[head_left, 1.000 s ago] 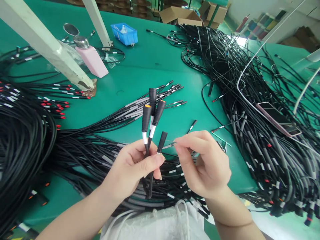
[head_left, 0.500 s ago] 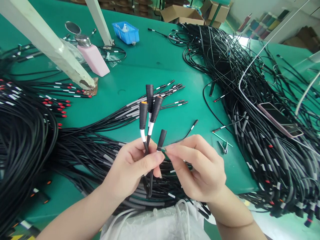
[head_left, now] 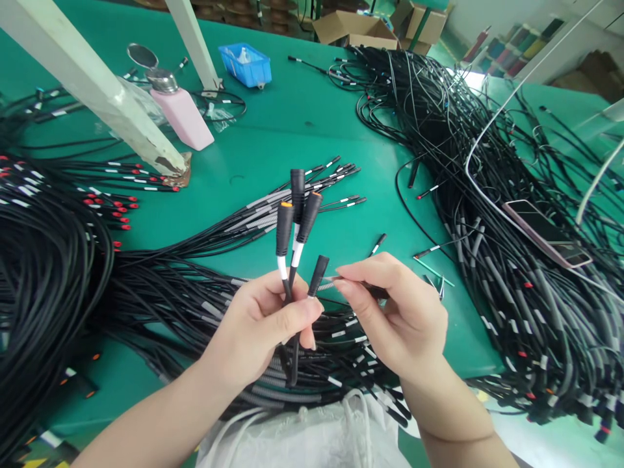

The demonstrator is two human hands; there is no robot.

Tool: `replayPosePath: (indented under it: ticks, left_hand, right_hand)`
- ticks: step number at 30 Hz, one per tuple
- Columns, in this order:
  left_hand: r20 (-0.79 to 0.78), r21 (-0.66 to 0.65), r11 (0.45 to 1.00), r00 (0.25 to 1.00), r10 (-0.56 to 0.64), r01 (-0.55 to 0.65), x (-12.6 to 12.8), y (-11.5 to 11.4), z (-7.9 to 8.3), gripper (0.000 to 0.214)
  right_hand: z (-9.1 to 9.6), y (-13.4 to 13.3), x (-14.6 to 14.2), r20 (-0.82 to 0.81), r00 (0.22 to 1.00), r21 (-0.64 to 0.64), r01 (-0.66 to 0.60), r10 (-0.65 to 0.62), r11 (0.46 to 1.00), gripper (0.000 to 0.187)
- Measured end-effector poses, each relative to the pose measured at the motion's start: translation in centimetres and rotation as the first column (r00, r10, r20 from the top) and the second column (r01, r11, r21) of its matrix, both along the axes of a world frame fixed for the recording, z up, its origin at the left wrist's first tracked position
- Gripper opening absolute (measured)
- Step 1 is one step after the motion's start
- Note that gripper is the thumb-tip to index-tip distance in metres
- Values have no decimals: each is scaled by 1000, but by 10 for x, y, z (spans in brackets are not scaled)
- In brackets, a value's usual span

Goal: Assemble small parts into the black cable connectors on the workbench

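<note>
My left hand (head_left: 258, 325) is closed round a small bunch of black cables, their connector ends (head_left: 295, 211) standing upright above my fingers; two tips are orange. A shorter fourth connector (head_left: 318, 274) sticks up beside my thumb. My right hand (head_left: 397, 318) pinches a small grey label strip (head_left: 330, 283) right next to that short connector. Both hands hover over a flat bundle of black cables (head_left: 195, 305) on the green table (head_left: 273, 136).
A big heap of black cables (head_left: 487, 195) with a phone (head_left: 546, 233) on it fills the right. Red-tipped cables (head_left: 58, 208) lie at left. A pink bottle (head_left: 180, 114), blue tray (head_left: 245, 64) and white frame leg (head_left: 97, 97) stand behind. White cloth (head_left: 302, 435) lies near me.
My right hand moved in to the short connector with the grey strip, then drew slightly back to the right. The left hand's connectors rose a little.
</note>
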State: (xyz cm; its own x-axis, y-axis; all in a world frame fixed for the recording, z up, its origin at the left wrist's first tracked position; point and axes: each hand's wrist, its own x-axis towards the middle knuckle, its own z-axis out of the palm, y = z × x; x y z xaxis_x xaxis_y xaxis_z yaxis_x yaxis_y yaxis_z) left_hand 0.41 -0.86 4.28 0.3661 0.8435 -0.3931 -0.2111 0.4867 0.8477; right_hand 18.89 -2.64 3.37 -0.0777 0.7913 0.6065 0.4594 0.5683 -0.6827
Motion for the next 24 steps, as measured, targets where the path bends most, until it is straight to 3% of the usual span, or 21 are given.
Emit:
replayPosePath:
  ticks: [8, 14, 20, 24]
  left_hand:
    - [-26, 4, 1000, 1000, -2, 2, 0, -1, 1, 34]
    - [-47, -7, 1000, 999, -16, 15, 1, -1, -1, 30]
    - [-50, 20, 1000, 999, -4, 5, 1, 1, 2, 35]
    - [-47, 23, 1000, 999, -6, 7, 0, 0, 1, 34]
  right_hand:
    - [1, -1, -1, 47, 999, 2, -7, 7, 1000, 17]
    - [4, -2, 3, -128, 987, -193, -119, 95, 974, 13]
    - [-1, 0, 0, -77, 997, -67, -9, 4, 998, 16]
    - [0, 1, 0, -36, 999, -38, -4, 3, 999, 17]
